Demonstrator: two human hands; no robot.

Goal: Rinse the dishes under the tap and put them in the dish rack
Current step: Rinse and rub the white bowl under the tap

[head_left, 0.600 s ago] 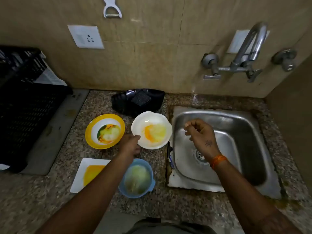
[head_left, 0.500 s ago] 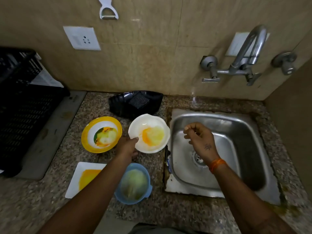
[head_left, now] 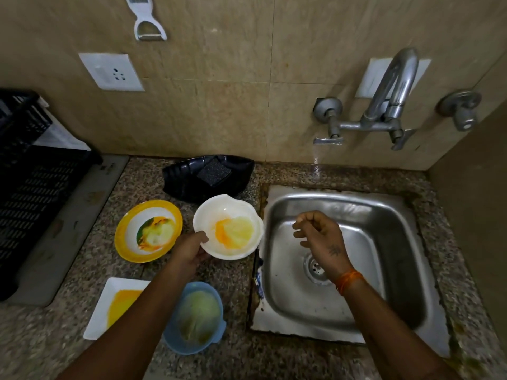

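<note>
My left hand grips the near-left rim of a white bowl smeared with yellow and orange residue, beside the sink's left edge. To its left sits a yellow-rimmed bowl with food traces. Nearer me lie a white square plate with an orange stain and a blue bowl with pale residue, both partly hidden by my left forearm. My right hand hovers over the steel sink, fingers loosely curled, holding nothing. The tap is on the wall above the sink. The black dish rack stands at far left.
A black tray holding a dark scrub pad sits against the wall behind the white bowl. A grey mat lies under the rack. A wall socket and a hanging peeler are above the granite counter.
My left hand has closed on the rim of the white bowl, thumb now over its edge. My right hand stays over the sink. The view shifted slightly.
</note>
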